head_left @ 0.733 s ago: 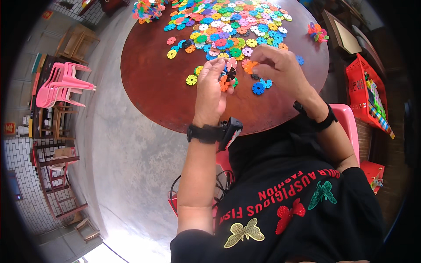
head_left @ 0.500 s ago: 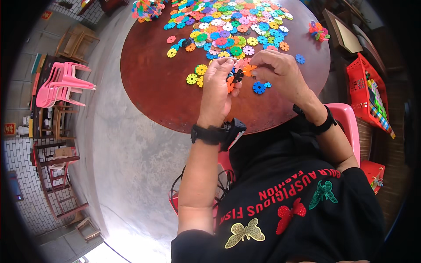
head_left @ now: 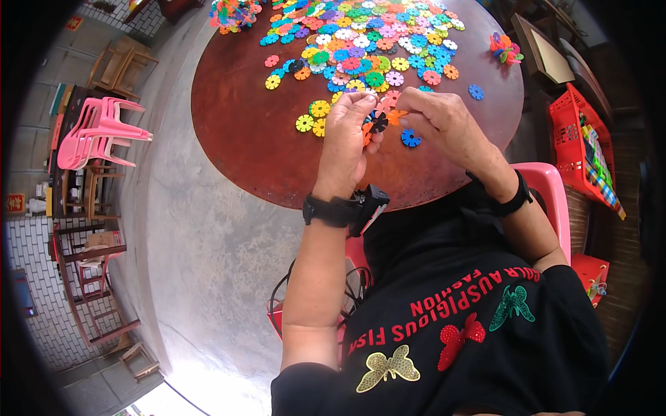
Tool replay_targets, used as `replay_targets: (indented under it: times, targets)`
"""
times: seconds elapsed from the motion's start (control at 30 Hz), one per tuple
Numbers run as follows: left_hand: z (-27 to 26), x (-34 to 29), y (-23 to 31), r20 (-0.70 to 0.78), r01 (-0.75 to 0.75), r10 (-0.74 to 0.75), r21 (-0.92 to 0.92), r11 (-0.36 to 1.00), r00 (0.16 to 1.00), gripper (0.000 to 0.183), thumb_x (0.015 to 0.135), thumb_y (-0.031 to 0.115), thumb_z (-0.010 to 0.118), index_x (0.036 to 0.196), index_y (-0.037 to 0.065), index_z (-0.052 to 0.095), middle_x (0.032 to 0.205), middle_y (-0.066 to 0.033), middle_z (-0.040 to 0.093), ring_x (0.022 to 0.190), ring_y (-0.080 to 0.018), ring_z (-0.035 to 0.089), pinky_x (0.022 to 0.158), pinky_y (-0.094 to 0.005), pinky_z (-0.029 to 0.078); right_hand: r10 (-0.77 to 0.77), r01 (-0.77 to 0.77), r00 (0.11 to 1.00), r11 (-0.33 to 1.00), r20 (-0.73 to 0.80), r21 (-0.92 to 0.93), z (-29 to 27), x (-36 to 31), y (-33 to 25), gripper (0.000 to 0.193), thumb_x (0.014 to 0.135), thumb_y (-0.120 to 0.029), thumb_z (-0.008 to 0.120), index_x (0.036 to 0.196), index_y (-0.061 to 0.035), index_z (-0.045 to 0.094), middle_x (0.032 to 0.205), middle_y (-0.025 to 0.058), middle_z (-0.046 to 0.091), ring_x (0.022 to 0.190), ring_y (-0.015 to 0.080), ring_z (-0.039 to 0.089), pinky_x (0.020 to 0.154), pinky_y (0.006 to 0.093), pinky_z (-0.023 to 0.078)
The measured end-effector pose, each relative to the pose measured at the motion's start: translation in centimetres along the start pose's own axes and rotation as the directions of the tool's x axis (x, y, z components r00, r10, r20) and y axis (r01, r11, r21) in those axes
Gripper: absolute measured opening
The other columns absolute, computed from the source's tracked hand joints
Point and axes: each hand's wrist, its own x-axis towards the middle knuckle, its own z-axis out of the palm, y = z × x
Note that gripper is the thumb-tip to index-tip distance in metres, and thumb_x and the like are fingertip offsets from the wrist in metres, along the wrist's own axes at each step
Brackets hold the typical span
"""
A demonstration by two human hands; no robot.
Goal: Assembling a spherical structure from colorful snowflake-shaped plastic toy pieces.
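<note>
My left hand [head_left: 345, 139] is closed around a small cluster of slotted plastic snowflake discs. A black disc [head_left: 379, 123] and an orange one show at its fingertips; the rest of the cluster is partly hidden by the fingers. Just to the right, my right hand [head_left: 449, 126] pinches an orange slotted disc [head_left: 396, 116] against the cluster. Whether the orange disc's slot has joined another cannot be told. Below the right fingers a blue disc [head_left: 411, 138] lies on the round red-brown table [head_left: 250, 156]. Several yellow discs [head_left: 304, 123] lie left of my left hand.
Many loose colourful discs [head_left: 361, 52] spread over the table's far half. Assembled disc balls stand at the far left [head_left: 234, 14] and right edge [head_left: 505, 50]. A red basket [head_left: 572, 149] is at the right, and stacked pink stools [head_left: 97, 135] are at the left.
My right hand has shifted slightly down and tilted, staying at the cluster with the orange disc. A light blue bit beside the blue disc is now covered. My left hand is nearly still.
</note>
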Motion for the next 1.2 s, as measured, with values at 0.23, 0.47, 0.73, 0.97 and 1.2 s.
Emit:
replay_targets:
  times: [0.23, 0.47, 0.73, 0.97, 1.2]
  targets:
    - [0.2, 0.0, 0.0, 0.021, 0.023, -0.023, 0.012, 1.000, 1.000, 0.018, 0.088, 0.022, 0.060, 0.099, 0.009, 0.053, 0.078, -0.0012, 0.057, 0.053, -0.0068, 0.051, 0.040, -0.0186, 0.036, 0.010, -0.010, 1.000, 1.000, 0.012, 0.018, 0.4, -0.5, 0.6, 0.014, 0.082, -0.011, 0.064, 0.087, -0.0019, 0.055, 0.072, 0.0160, 0.060, 0.067, 0.0339, 0.059, 0.058, 0.0405, 0.045]
    - [0.2, -0.3, -0.2, 0.041, 0.037, -0.036, -0.033, 0.999, 0.999, 0.015, 0.092, 0.022, 0.056, 0.097, 0.008, 0.057, 0.083, -0.0010, 0.060, 0.057, -0.0069, 0.048, 0.044, -0.0207, 0.034, -0.050, 0.043, 0.996, 0.994, -0.075, -0.097, 1.6, -1.1, 0.3, 0.016, 0.083, -0.011, 0.064, 0.084, -0.0007, 0.051, 0.069, 0.0167, 0.056, 0.066, 0.0352, 0.058, 0.054, 0.0414, 0.044]
    - [0.9, -0.5, -0.7, 0.066, -0.013, 0.015, -0.038, 0.999, 0.998, 0.015, 0.092, 0.023, 0.055, 0.094, 0.008, 0.055, 0.077, 0.0001, 0.054, 0.056, -0.0067, 0.047, 0.044, -0.0213, 0.034, -0.083, 0.075, 0.993, 0.993, -0.085, -0.094, 1.7, -1.3, 0.3, 0.014, 0.083, -0.009, 0.063, 0.088, -0.0004, 0.053, 0.070, 0.0168, 0.057, 0.068, 0.0347, 0.059, 0.056, 0.0417, 0.045]
    - [0.9, -0.9, -0.5, 0.071, -0.036, 0.029, 0.101, 0.994, 0.997, 0.019, 0.093, 0.026, 0.054, 0.098, 0.008, 0.053, 0.079, -0.0007, 0.055, 0.059, -0.0073, 0.050, 0.049, -0.0218, 0.039, -0.148, 0.146, 0.989, 0.984, -0.013, -0.099, 0.9, -1.1, 1.0, 0.015, 0.081, -0.006, 0.062, 0.093, -0.0008, 0.055, 0.074, 0.0165, 0.059, 0.070, 0.0353, 0.059, 0.059, 0.0427, 0.046]
    - [0.0, -0.4, 0.1, 0.196, 0.031, -0.080, 0.242, 0.970, 0.977, 0.018, 0.093, 0.022, 0.053, 0.100, 0.006, 0.054, 0.090, -0.0031, 0.058, 0.073, -0.0093, 0.058, 0.060, -0.0229, 0.049, -0.084, 0.082, 0.986, 0.996, 0.147, 0.018, -0.7, -1.1, 1.1, 0.014, 0.080, -0.007, 0.063, 0.092, -0.0011, 0.059, 0.077, 0.0166, 0.060, 0.071, 0.0358, 0.059, 0.061, 0.0419, 0.045]
